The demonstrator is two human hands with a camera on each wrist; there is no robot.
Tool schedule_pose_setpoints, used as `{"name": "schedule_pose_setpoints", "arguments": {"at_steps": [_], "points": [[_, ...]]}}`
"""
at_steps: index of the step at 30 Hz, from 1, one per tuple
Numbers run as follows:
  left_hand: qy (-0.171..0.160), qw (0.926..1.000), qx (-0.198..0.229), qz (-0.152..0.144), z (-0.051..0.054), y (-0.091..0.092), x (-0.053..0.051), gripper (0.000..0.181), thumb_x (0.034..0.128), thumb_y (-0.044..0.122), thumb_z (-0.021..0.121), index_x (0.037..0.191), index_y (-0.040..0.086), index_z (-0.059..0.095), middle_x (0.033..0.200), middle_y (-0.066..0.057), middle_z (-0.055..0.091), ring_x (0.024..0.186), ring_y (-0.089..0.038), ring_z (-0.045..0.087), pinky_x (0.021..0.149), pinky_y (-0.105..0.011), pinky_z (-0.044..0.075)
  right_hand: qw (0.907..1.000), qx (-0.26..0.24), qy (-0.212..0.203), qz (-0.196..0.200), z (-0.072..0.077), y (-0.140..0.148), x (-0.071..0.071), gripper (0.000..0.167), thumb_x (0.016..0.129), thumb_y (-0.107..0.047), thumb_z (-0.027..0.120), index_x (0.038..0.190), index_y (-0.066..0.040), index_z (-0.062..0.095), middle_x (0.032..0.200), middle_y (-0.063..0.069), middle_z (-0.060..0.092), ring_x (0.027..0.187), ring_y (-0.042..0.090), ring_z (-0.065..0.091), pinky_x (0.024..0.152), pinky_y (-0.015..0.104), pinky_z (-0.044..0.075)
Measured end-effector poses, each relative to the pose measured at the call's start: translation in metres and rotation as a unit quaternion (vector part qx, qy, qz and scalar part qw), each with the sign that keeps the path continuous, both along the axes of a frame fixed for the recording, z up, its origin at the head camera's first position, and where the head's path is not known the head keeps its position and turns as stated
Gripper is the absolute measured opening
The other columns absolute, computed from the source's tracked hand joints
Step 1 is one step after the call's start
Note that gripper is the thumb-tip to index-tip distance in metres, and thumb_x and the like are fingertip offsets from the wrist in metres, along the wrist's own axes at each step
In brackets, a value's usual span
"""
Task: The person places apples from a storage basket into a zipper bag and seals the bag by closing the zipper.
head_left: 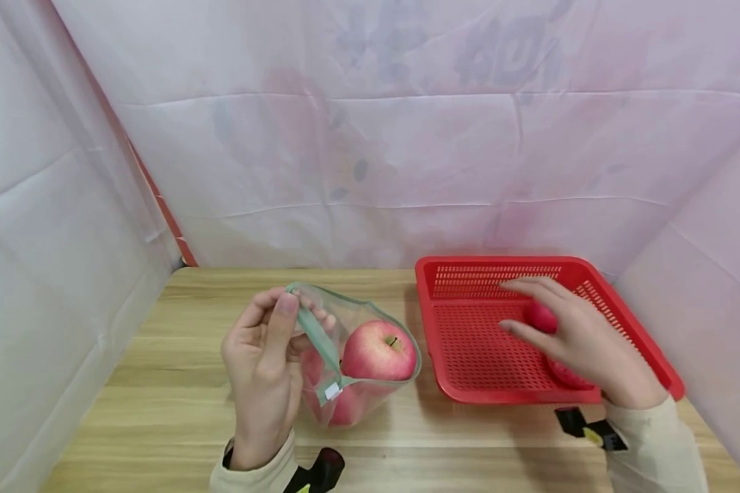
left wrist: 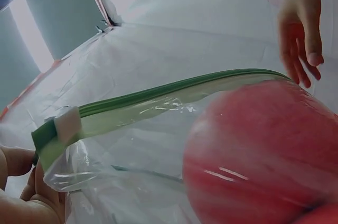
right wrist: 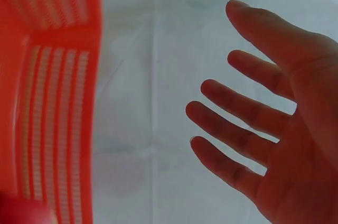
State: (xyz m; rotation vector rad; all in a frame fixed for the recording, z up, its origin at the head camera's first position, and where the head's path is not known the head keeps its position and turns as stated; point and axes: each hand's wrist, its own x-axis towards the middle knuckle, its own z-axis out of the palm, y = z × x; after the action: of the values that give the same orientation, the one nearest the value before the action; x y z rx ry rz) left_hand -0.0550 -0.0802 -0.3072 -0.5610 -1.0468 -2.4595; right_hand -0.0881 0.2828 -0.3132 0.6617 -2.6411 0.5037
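Observation:
My left hand [head_left: 262,376] pinches the green edge of a clear zip bag [head_left: 319,339] between thumb and fingers, and the bag's mouth gapes. Inside it, a red apple [head_left: 379,352] sits on top with more red fruit below. The left wrist view shows the bag's green zip strip [left wrist: 179,84], a white slider [left wrist: 67,124] and one large apple [left wrist: 248,139] behind the film. My right hand [head_left: 582,339] hovers over a red plastic basket [head_left: 428,335], fingers spread and holding nothing. A red apple [head_left: 539,317] in the basket is partly hidden behind it.
Another red fruit [head_left: 570,375] lies near the basket's front right, under my right hand. Bag and basket stand on a wood-grain table [head_left: 179,342]. White sheeting [head_left: 407,150] hangs at the back and on both sides.

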Motion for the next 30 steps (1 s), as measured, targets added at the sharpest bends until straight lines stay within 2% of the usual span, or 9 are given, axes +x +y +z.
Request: {"name": "schedule_pose_setpoints", "arguments": {"at_steps": [2, 4, 7, 14, 17, 19, 23, 25, 30], "points": [[-0.002, 1.0000, -0.002, 0.003, 0.000, 0.001, -0.002, 0.017, 0.1013, -0.010, 0.050, 0.104, -0.004, 0.065, 0.091, -0.010, 0.070, 0.078, -0.018, 0.074, 0.074, -0.034, 0.064, 0.9980, 0.012, -0.052, -0.033, 0.002, 0.016, -0.007, 0.059, 0.085, -0.028, 0.084, 0.137, -0.013, 0.060, 0.133, 0.009, 0.062, 0.119, 0.033, 0.060, 0.098, 0.042, 0.050], [-0.004, 1.0000, -0.007, 0.004, 0.001, 0.002, -0.005, 0.016, 0.1012, -0.010, 0.051, 0.103, -0.004, 0.066, 0.091, -0.010, 0.070, 0.078, -0.018, 0.073, 0.074, -0.035, 0.064, 0.9932, 0.026, -0.099, -0.055, 0.001, 0.032, -0.016, 0.059, 0.090, -0.033, 0.079, 0.140, -0.010, 0.057, 0.135, 0.016, 0.059, 0.119, 0.038, 0.058, 0.092, 0.057, 0.049], [-0.002, 0.9998, -0.018, 0.004, 0.002, 0.005, -0.009, 0.016, 0.1017, -0.008, 0.051, 0.104, -0.002, 0.066, 0.092, -0.009, 0.070, 0.080, -0.018, 0.073, 0.075, -0.034, 0.064, 0.9836, 0.046, -0.157, -0.076, -0.003, 0.053, -0.030, 0.062, 0.094, -0.038, 0.074, 0.141, -0.005, 0.055, 0.138, 0.023, 0.055, 0.122, 0.043, 0.054, 0.095, 0.064, 0.047], [0.006, 0.9991, -0.041, 0.011, 0.004, 0.014, -0.021, 0.015, 0.1030, -0.004, 0.053, 0.105, 0.003, 0.066, 0.093, -0.007, 0.071, 0.082, -0.017, 0.074, 0.077, -0.033, 0.063, 0.9657, 0.102, -0.222, -0.087, -0.018, 0.086, -0.053, 0.066, 0.092, -0.036, 0.075, 0.137, 0.007, 0.054, 0.131, 0.035, 0.058, 0.120, 0.055, 0.053, 0.097, 0.070, 0.046], [0.010, 0.9990, -0.044, 0.008, 0.005, 0.017, -0.028, 0.013, 0.1033, -0.002, 0.054, 0.104, 0.003, 0.066, 0.093, -0.006, 0.072, 0.083, -0.017, 0.074, 0.077, -0.032, 0.063, 0.9587, 0.119, -0.241, -0.092, -0.021, 0.095, -0.060, 0.067, 0.091, -0.035, 0.075, 0.135, 0.010, 0.054, 0.124, 0.036, 0.061, 0.118, 0.058, 0.053, 0.095, 0.071, 0.046], [0.015, 0.9988, -0.047, 0.006, 0.006, 0.019, -0.034, 0.013, 0.1036, -0.001, 0.054, 0.104, 0.004, 0.066, 0.093, -0.006, 0.071, 0.084, -0.017, 0.074, 0.078, -0.032, 0.063, 0.9556, 0.124, -0.250, -0.094, -0.022, 0.099, -0.065, 0.068, 0.091, -0.034, 0.076, 0.135, 0.012, 0.053, 0.116, 0.033, 0.065, 0.111, 0.055, 0.058, 0.093, 0.069, 0.049], [0.028, 0.9988, -0.040, 0.002, 0.006, 0.022, -0.047, 0.011, 0.1035, 0.001, 0.055, 0.103, 0.005, 0.066, 0.093, -0.006, 0.071, 0.083, -0.017, 0.074, 0.079, -0.032, 0.064, 0.9515, 0.132, -0.262, -0.091, -0.024, 0.104, -0.073, 0.069, 0.090, -0.031, 0.076, 0.134, 0.015, 0.051, 0.100, 0.022, 0.069, 0.093, 0.039, 0.064, 0.088, 0.064, 0.053], [0.035, 0.9987, -0.037, 0.001, 0.007, 0.022, -0.053, 0.010, 0.1036, 0.003, 0.056, 0.103, 0.006, 0.066, 0.093, -0.005, 0.072, 0.083, -0.017, 0.074, 0.079, -0.032, 0.063, 0.9489, 0.134, -0.270, -0.093, -0.025, 0.106, -0.076, 0.070, 0.090, -0.031, 0.077, 0.135, 0.015, 0.050, 0.099, 0.023, 0.069, 0.091, 0.037, 0.064, 0.087, 0.064, 0.053], [0.053, 0.9984, -0.015, -0.009, 0.011, 0.021, -0.063, 0.008, 0.1034, 0.005, 0.058, 0.102, 0.004, 0.066, 0.094, -0.006, 0.071, 0.083, -0.018, 0.074, 0.080, -0.033, 0.064, 0.9392, 0.136, -0.299, -0.101, -0.031, 0.111, -0.081, 0.072, 0.090, -0.033, 0.076, 0.135, 0.014, 0.048, 0.103, 0.025, 0.068, 0.096, 0.041, 0.064, 0.088, 0.065, 0.053]]}}
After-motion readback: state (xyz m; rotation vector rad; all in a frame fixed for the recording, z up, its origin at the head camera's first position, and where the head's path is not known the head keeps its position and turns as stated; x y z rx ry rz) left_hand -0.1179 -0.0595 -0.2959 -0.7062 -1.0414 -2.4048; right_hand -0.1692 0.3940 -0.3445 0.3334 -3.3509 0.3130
